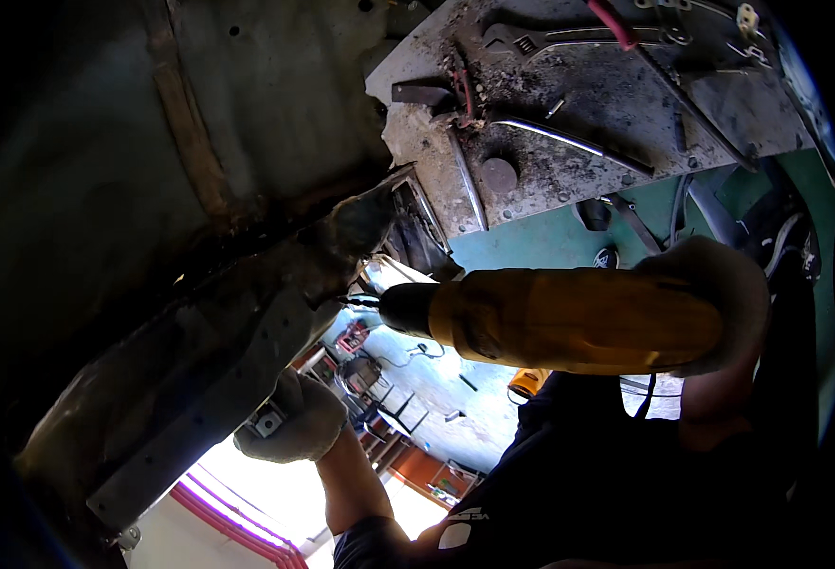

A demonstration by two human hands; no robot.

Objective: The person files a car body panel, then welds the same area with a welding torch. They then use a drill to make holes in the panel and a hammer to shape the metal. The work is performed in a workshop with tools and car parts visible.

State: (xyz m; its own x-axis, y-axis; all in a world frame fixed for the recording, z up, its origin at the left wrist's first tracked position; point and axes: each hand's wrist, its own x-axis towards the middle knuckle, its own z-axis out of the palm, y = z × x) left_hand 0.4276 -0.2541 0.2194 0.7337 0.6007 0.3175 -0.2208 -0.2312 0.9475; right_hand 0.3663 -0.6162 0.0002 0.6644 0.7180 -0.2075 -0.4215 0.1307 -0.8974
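My right hand (745, 299), in a pale glove, is wrapped round the rear of a yellow power drill (569, 321) with a black chuck (406, 309). The drill lies level and points left. Its thin twist bit (358, 302) reaches the edge of a dark, worn metal panel (341, 232); whether the tip has entered the metal I cannot tell. Lower down, my gloved left hand (305, 424) is closed at the edge of a long metal strip (204, 417) with small holes. A small square metal piece (266, 421) shows at its fingers. Some fingertips are hidden.
At the upper right, a dirty metal tabletop (569, 104) bears an adjustable wrench (522, 42), a red-handled rod (669, 76), a curved bar (574, 142) and a round dark disc (499, 174). Equipment (360, 375) stands on the green floor below. A large dark panel fills the left.
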